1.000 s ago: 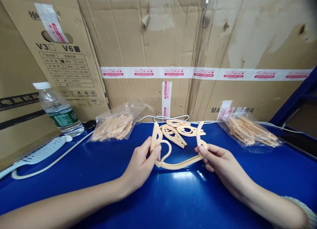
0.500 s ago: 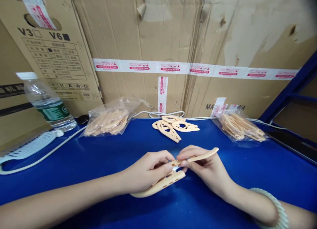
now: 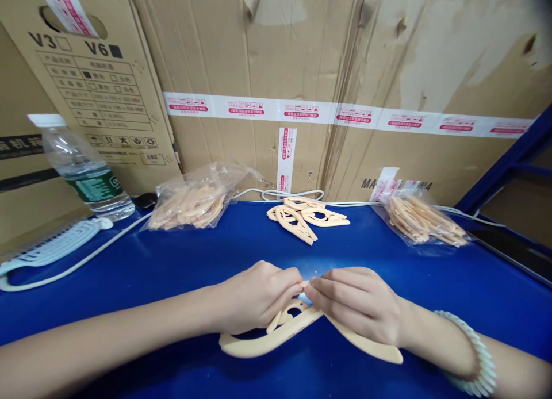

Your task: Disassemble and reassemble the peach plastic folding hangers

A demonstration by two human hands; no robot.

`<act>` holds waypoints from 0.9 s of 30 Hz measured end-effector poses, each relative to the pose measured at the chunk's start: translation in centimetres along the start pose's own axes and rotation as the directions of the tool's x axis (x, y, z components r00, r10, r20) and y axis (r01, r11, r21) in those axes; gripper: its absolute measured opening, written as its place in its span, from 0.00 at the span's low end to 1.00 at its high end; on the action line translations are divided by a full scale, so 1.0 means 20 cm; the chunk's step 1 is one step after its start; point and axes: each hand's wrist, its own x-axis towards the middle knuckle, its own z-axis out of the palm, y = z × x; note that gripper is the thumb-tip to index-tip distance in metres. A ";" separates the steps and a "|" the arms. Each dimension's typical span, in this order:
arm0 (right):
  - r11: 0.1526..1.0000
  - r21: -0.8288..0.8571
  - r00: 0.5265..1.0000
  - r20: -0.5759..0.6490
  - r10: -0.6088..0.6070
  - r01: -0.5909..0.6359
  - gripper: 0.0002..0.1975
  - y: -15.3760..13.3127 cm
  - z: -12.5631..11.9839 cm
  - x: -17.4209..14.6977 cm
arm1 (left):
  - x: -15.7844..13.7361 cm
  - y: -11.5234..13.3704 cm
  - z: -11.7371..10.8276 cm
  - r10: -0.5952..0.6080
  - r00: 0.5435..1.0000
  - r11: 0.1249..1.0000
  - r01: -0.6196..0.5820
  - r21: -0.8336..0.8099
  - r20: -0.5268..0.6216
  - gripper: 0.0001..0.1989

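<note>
We find large cardboard boxes (image 3: pixel 254 48) standing along the back, taped across with white and red strip. Before them we record a blue desk (image 3: pixel 207 252), glossy under the light.

Over the near part of the desk, we observe the left hand (image 3: pixel 259 298) and the right hand (image 3: pixel 360 301) brought close together, fingertips almost meeting. The fingers of both are curled narrow and pinched on a pale hanger (image 3: pixel 267 344). We note a small tip of it showing in the gap between the two sets of fingertips. One curved arm of the hanger runs below the left fingers, on the side nearer the wearer, with its holed inner part just under them; the other arm emerges beneath the right fingers and slants down toward the right wrist. The joint itself is covered by the hands, and we cannot tell how it sits.

Farther back, we log a clear bag of pale pieces at left (image 3: pixel 190 203) and a second bag at right (image 3: pixel 420 221). A water bottle (image 3: pixel 92 183) stands at far left, behind a light-blue brush (image 3: pixel 60 241). Loose pale hangers (image 3: pixel 297 229) lie piled between the bags. Smallest, we list a pale beaded bracelet (image 3: pixel 483 353) on the right wrist.
</note>
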 end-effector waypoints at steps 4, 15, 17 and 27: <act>0.996 0.078 0.999 0.025 -0.041 0.039 0.15 -0.01 -0.01 0.02 | 0.01 0.00 -0.02 -0.006 1.000 0.994 0.005 -0.108 -0.007 0.16; 0.245 0.346 0.401 0.511 0.761 -0.906 0.13 0.32 -0.15 -0.16 | 0.07 -0.11 -0.01 -0.442 0.869 0.085 0.288 -0.954 0.222 0.09; 0.094 0.312 0.287 0.658 0.696 -0.945 0.27 0.36 -0.15 -0.20 | 0.09 -0.13 -0.02 -0.511 0.833 -0.001 0.250 -0.968 0.215 0.07; 0.265 -0.034 0.198 0.579 0.791 -0.964 0.33 0.33 -0.07 -0.23 | 0.08 -0.11 -0.07 -0.601 0.769 -0.228 0.096 -0.969 0.218 0.15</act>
